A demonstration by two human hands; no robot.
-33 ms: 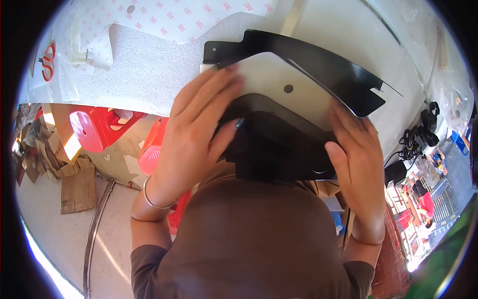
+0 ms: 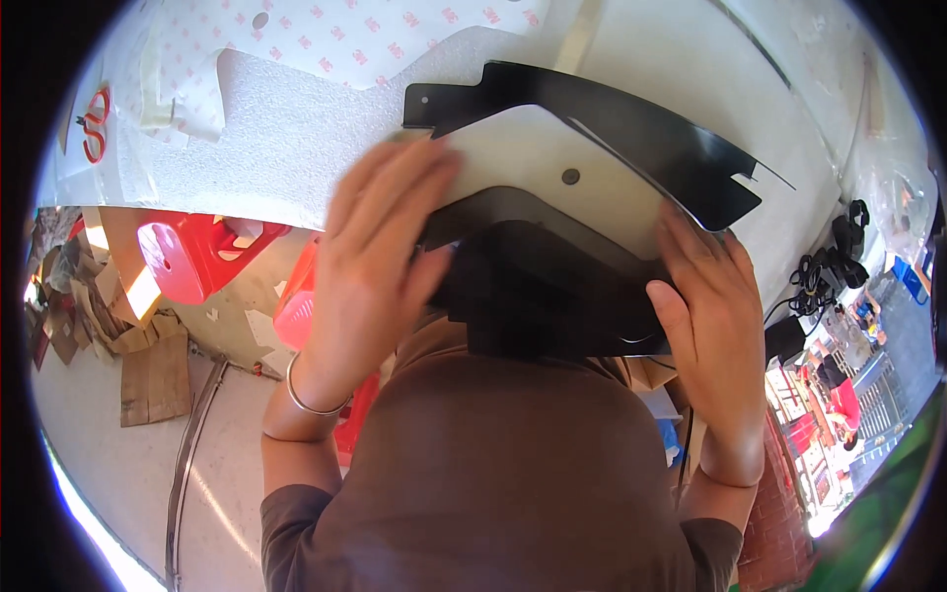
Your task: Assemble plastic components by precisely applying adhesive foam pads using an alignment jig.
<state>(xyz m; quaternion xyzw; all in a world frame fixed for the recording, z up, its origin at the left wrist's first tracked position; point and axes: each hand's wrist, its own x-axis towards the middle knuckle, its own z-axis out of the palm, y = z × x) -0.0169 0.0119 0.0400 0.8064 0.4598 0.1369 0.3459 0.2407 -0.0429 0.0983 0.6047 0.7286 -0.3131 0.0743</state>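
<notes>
A curved black plastic panel (image 2: 631, 128) lies at the near edge of the white table (image 2: 691, 59), reaching down to my chest. A pale beige sheet (image 2: 552, 163) with a small dark round stud (image 2: 570, 177) covers its middle. My left hand (image 2: 380, 266) lies flat over the left end of the panel, fingertips on the beige sheet, with a silver bangle on the wrist. My right hand (image 2: 705, 296) clasps the panel's right end, thumb along its dark lower edge. The panel's lower part is in shadow.
A white foam sheet (image 2: 286, 128) and backing paper with red marks (image 2: 375, 35) lie on the table. Red-handled scissors (image 2: 94, 123) sit at the far left. Red plastic stools (image 2: 192, 252) and cardboard scraps (image 2: 148, 370) are on the floor. Black cables (image 2: 824, 266) are at the right.
</notes>
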